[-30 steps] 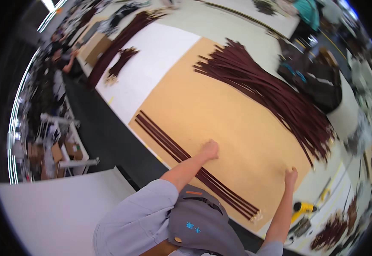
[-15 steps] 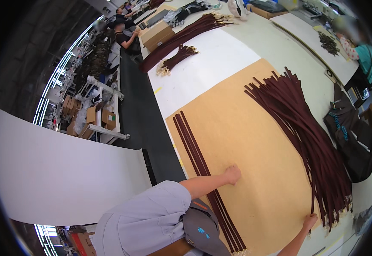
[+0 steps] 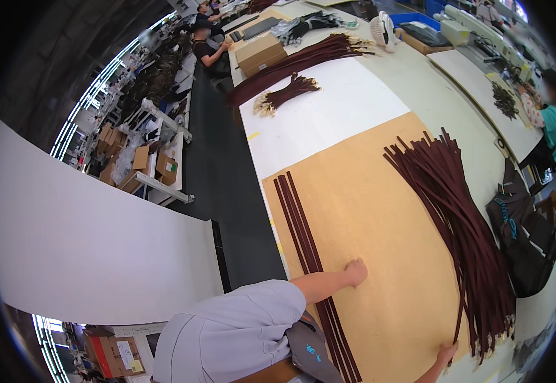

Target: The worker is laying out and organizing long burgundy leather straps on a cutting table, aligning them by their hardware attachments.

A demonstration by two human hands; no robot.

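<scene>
From my remote view, small blue lettering marks the grey apron, and a white label sits on the brown carton at lower left, too small for me to read. My left hand is curled into a loose fist low over the tan sheet, nothing showing in it, its forearm crossing the short row of dark straps. My right hand bends in at the lower end of one strap along the large maroon bundle, right of the sheet's middle; I can't tell whether its fingers grip it.
</scene>
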